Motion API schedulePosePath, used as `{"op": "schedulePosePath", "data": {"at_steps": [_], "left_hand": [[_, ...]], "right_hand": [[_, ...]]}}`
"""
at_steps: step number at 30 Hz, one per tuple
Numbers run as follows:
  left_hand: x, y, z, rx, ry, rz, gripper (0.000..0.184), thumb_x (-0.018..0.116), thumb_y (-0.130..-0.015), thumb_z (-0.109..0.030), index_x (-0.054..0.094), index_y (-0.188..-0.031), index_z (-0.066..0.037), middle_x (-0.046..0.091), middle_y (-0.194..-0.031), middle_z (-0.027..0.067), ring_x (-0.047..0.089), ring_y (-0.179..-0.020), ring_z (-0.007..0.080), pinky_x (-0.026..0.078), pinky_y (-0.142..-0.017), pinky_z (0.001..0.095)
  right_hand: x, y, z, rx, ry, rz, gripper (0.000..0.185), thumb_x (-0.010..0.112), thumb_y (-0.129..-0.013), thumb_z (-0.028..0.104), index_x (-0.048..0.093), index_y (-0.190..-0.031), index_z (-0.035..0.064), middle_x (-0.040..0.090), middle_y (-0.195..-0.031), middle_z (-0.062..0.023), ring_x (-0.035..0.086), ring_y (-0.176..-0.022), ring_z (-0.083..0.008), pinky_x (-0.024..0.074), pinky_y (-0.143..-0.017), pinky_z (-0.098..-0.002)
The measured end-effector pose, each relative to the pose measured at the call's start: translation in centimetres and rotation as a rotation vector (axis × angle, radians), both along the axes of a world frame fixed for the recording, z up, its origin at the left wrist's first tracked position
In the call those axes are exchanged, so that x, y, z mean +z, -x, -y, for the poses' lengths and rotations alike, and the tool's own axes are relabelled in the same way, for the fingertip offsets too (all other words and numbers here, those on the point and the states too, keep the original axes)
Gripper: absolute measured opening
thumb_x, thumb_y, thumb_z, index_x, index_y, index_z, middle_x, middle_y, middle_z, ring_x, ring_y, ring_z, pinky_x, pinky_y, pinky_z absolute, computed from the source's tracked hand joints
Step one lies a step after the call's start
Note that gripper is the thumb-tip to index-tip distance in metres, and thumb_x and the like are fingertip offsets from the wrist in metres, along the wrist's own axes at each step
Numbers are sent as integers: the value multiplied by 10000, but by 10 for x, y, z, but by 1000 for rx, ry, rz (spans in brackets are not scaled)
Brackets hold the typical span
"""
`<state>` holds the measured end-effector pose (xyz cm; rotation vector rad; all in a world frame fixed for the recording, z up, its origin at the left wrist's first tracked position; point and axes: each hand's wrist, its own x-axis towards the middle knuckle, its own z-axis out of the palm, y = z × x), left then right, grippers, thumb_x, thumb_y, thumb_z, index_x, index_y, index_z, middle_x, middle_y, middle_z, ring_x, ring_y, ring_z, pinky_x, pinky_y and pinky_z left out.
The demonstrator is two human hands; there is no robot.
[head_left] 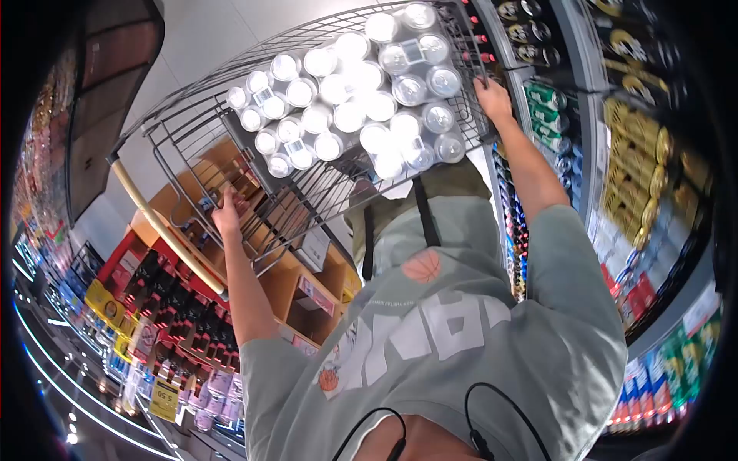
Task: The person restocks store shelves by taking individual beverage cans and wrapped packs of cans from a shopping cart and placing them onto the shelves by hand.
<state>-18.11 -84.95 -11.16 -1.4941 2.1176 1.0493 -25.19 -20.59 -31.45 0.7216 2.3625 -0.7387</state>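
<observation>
A grey wire shopping cart (188,100) spans the upper part of the view, turned sideways across my front. Inside its basket lie several shrink-wrapped packs of silver-topped cans (350,81), bright with glare. My right hand (494,100) is closed round the dark rim at the cart's right end. At the other end, my left hand (228,211) has its fingers curled on the wire frame, near the pale yellow push handle (165,227). The exact bar under the left fingers is partly hidden.
Shelves of drink cans, including gold cans (634,169) and green cans (546,107), rise close on my right. Dark bottles with red labels (192,307) and a wooden display stand (307,307) are at left. Pale floor (223,34) shows beyond the cart.
</observation>
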Motion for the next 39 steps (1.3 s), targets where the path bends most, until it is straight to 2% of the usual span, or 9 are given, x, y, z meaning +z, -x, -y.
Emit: {"op": "schedulePosePath", "data": {"at_steps": [2, 3, 6, 10, 12, 16, 27, 35, 39], "left_hand": [[-3, 4, 4, -12, 33, -3, 361, 603, -936, -331, 642, -1041, 12, 719, -905, 124, 699, -686, 213, 566, -616, 302], [-3, 3, 5, -10, 43, 37, 342, 595, -926, -323, 662, -1047, -10, 718, -924, 98, 699, -762, 193, 558, -664, 287], [-11, -9, 23, -36, 7, 25, 317, 585, -930, -318, 669, -1011, -24, 717, -925, 109, 698, -766, 193, 563, -654, 312], [-7, -17, 25, 53, 10, -1, 313, 579, -930, -330, 654, -1016, -39, 716, -936, 114, 699, -760, 207, 565, -654, 335], [-1, -12, 16, 60, 16, -1, 273, 541, -947, -253, 638, -1047, -18, 694, -945, 112, 698, -756, 230, 586, -649, 339], [-5, -19, 23, 64, -7, -20, 280, 532, -944, -251, 635, -1043, -11, 691, -956, 107, 697, -751, 228, 566, -639, 335], [2, -27, 15, 33, -5, 22, 267, 576, -938, -254, 628, -1049, -16, 691, -967, 106, 702, -741, 240, 565, -654, 337], [2, -43, 15, -14, -30, 22, 237, 597, -927, -233, 624, -1025, -18, 688, -925, 112, 701, -731, 234, 572, -656, 340], [10, -58, 5, -21, 5, 9, 238, 587, -928, -235, 614, -1024, -18, 693, -921, 118, 702, -740, 241, 581, -669, 349]], "right_hand": [[7, -1, 12, 64, -259, -30, 381, 534, -883, 468, 667, -1015, 137, 700, -896, -204, 669, -850, -433, 528, -781, -534], [8, -4, 14, 91, -349, -44, 352, 543, -883, 445, 662, -985, 130, 701, -847, -194, 679, -779, -429, 537, -733, -544], [3, -7, 12, 160, -357, -191, 273, 591, -860, 371, 620, -888, 101, 681, -765, -187, 672, -693, -421, 545, -637, -526], [-2, -11, 9, 118, -256, -148, 221, 578, -835, 309, 589, -895, 96, 681, -759, -188, 660, -675, -418, 526, -639, -538], [6, -8, 8, 83, -181, -138, 218, 581, -801, 282, 581, -913, 95, 681, -754, -184, 659, -686, -412, 519, -655, -534], [0, -15, 6, 44, -120, -203, 214, 624, -778, 252, 575, -911, 92, 688, -753, -160, 659, -714, -406, 522, -671, -519], [3, -36, 7, 56, -130, -268, 220, 669, -780, 248, 601, -890, 70, 677, -718, -171, 668, -706, -391, 540, -674, -502], [13, -57, 6, 85, -140, -296, 275, 659, -788, 255, 671, -1006, 89, 687, -730, -155, 672, -725, -384, 546, -699, -480], [13, -76, 3, 120, -185, -300, 224, 652, -795, 265, 678, -904, 71, 694, -754, -162, 672, -719, -378, 551, -713, -466]]}}
